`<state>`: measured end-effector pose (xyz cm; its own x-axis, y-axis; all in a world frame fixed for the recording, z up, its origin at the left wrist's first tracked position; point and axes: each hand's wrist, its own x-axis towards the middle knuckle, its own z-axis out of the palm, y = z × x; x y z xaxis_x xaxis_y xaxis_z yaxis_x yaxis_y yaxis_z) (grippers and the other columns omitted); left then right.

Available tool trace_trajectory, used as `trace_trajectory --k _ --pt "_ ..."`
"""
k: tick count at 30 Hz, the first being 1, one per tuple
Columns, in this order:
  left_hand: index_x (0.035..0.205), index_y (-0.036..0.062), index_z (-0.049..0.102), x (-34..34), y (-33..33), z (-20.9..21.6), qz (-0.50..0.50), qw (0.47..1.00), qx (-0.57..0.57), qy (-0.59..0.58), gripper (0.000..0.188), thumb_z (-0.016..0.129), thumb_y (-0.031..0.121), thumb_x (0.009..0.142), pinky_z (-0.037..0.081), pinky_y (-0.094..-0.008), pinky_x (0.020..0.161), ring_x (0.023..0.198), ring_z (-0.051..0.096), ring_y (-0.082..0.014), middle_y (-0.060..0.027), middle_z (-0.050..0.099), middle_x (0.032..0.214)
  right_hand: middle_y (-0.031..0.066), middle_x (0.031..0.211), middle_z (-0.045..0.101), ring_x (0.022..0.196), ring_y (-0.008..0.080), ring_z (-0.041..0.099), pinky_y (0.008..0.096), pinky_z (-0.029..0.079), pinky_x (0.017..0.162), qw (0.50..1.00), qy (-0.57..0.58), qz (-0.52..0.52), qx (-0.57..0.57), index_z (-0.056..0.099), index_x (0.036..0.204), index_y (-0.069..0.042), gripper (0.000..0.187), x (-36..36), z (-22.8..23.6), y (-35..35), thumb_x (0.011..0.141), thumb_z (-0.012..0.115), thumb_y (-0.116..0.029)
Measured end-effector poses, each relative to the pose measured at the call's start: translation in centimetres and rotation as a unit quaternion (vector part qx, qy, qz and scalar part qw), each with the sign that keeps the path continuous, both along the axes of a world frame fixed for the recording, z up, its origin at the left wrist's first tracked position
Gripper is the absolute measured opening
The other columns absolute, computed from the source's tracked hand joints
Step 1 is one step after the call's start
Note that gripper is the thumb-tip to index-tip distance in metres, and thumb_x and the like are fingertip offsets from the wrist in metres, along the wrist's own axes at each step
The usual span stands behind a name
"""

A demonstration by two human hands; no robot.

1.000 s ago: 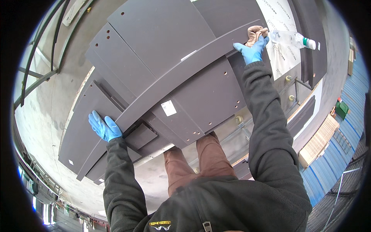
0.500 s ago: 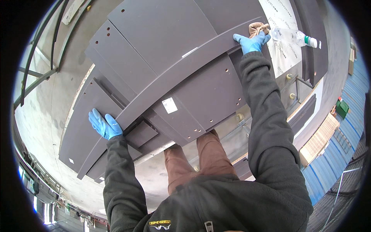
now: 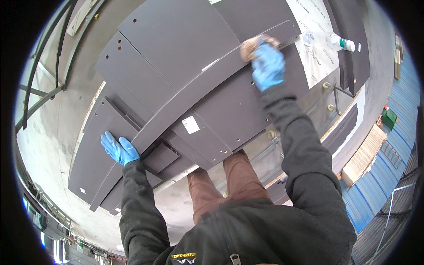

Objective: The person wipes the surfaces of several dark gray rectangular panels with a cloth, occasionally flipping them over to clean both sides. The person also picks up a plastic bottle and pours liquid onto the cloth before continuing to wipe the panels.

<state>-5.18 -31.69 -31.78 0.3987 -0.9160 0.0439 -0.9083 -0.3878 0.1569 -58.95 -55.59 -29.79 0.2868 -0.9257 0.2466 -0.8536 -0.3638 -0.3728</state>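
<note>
A long, narrow dark grey panel [image 3: 176, 100] lies slantwise across a stack of other dark grey boards. My right hand [image 3: 268, 66], in a blue glove and blurred by motion, grips a tan cloth [image 3: 252, 47] against the long panel toward its far right end. My left hand [image 3: 119, 148], also blue-gloved, rests with fingers stretched out on the panel's near left part. A clear plastic bottle [image 3: 322, 40] with a white cap and green ring lies on its side, right of the cloth.
Wider boards [image 3: 176, 35] with drilled holes lie beneath and beyond the long panel; one carries a white label [image 3: 191, 125]. White printed sheeting [image 3: 316, 62] is under the bottle. A wheeled metal frame [image 3: 338, 99] stands at right. Black metal rails [image 3: 62, 44] rise at far left.
My right hand has moved left along the long panel with the cloth, away from the panel's far end. My left hand stays nearly in place. The view has shifted slightly.
</note>
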Motion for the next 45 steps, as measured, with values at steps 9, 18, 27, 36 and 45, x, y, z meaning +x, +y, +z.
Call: trace_trajectory --k 9,18,27,36,45 --pt "0.161 0.0059 0.038 0.1 0.0 -0.1 0.005 1.0 0.001 -0.008 0.068 0.047 0.039 0.102 0.019 -0.0508 0.128 0.154 0.029 -0.0412 -0.0253 0.034 0.166 0.0184 0.096 0.067 0.086 0.0367 0.072 0.0486 0.06 0.078 0.986 0.002 -0.167 0.021 0.068 0.099 -0.005 0.02 -0.3 1.2 -1.9 0.082 0.074 -0.014" --pt "0.162 0.0058 0.035 0.5 0.5 -0.5 0.003 1.0 0.016 -0.013 0.07 0.045 0.04 0.103 0.016 -0.0513 0.128 0.156 0.027 -0.0414 -0.025 0.032 0.167 0.0233 0.123 0.068 0.113 0.0363 0.068 0.0453 0.056 0.097 0.969 0.102 -0.226 0.024 0.065 0.136 -0.006 0.048 -11.0 -1.0 -8.0 0.091 0.072 -0.022" --pt "0.162 0.0058 0.036 0.3 0.5 -0.4 0.006 1.0 0.015 -0.01 0.069 0.045 0.039 0.103 0.016 -0.0514 0.128 0.155 0.027 -0.0414 -0.0253 0.031 0.167 0.0086 0.104 0.068 0.088 0.015 0.067 0.0295 0.058 0.079 0.936 -0.326 -0.129 0.02 0.061 0.129 0.003 0.037 -6.9 10.3 -4.0 0.094 0.068 -0.005" --pt "0.161 0.0044 0.037 -0.3 -0.1 0.3 0.004 1.0 0.007 0.008 0.067 0.044 0.035 0.102 0.017 -0.0517 0.128 0.155 0.027 -0.0415 -0.0267 0.031 0.167 0.013 0.148 0.055 0.145 0.0361 0.044 0.0624 0.03 0.122 0.993 0.009 0.114 0.031 0.072 0.119 -0.014 0.041 15.4 3.8 6.6 0.083 0.076 -0.034" --pt "0.161 0.0045 0.036 0.2 0.3 0.0 0.001 1.0 0.01 0.013 0.068 0.044 0.041 0.104 0.018 -0.0529 0.128 0.155 0.027 -0.0422 -0.0265 0.031 0.167 0.0085 0.094 0.062 0.091 0.0308 0.064 0.045 0.051 0.079 0.991 0.027 -0.094 -0.093 0.064 0.088 -0.014 0.023 -2.1 -1.4 -6.0 0.102 0.052 -0.026"
